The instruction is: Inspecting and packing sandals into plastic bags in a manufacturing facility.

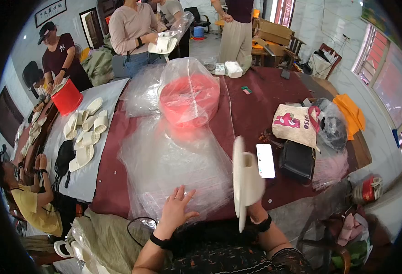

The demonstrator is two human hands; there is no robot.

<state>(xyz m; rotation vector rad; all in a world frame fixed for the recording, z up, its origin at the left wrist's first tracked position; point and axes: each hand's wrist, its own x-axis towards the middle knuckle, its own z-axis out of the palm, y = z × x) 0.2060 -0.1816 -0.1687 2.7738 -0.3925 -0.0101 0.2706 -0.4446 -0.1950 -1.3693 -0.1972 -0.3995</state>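
Observation:
My left hand (178,208), fingers spread, rests at the near edge of a stack of clear plastic bags (178,162) on the table. My right hand (256,213) grips a white slide slipper (240,182), held upright with its sole edge toward the left. The slipper hides most of the right fingers, and I cannot tell whether a second slipper is held with it. Beyond the stack stands a red round tub (187,100), partly covered by clear plastic.
A phone with a lit screen (265,160), a black bag (297,160) and a cream pouch (294,123) lie to the right. White slippers (86,141) cover the grey table at left, near a red bucket (67,98). People work around; one holds a bagged slipper (164,43).

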